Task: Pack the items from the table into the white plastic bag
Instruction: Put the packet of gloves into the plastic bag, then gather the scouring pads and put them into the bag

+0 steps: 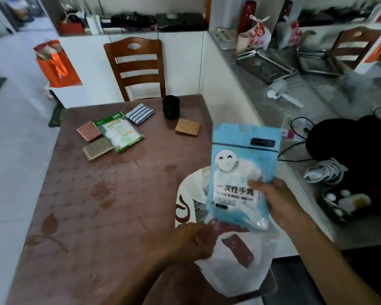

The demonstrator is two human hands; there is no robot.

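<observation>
My right hand (pixel 279 201) grips a light blue packet (pixel 242 168) with a smiley face, holding it upright over the mouth of the white plastic bag (pixel 235 274). My left hand (pixel 191 241) grips the bag's near rim at the table's front right corner. On the far half of the brown table (pixel 92 205) lie a green-and-white packet (pixel 120 132), a blue striped cloth (pixel 140 113), a black roll (pixel 171 106), and three scouring pads: pink (pixel 89 133), beige (pixel 98 148) and orange (pixel 187 127).
A wooden chair (pixel 139 67) stands at the table's far side. An orange bag (pixel 57 64) sits on the floor at the left. The grey counter (pixel 321 102) on the right holds metal trays, a black bag, cables and a tied plastic bag.
</observation>
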